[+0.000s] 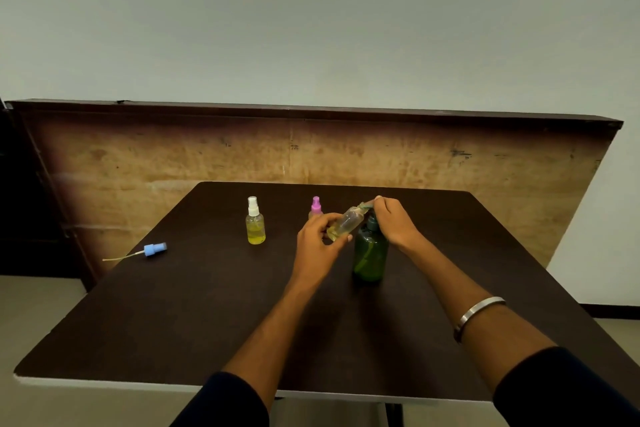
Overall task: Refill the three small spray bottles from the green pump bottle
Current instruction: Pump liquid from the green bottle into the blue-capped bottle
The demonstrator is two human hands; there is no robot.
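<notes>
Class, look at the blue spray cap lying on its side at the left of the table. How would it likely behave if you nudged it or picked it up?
The blue spray cap looks round and lies on its side, so a nudge would probably roll it in a curve. Its thin dip tube appears bendy and would likely flop. Small, seemingly plastic, it is probably very light.

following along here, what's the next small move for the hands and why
Probably press the pump down with the right hand: the left hand holds the uncapped bottle tilted with its mouth at the green pump bottle spout, and it looks only partly filled.
</notes>
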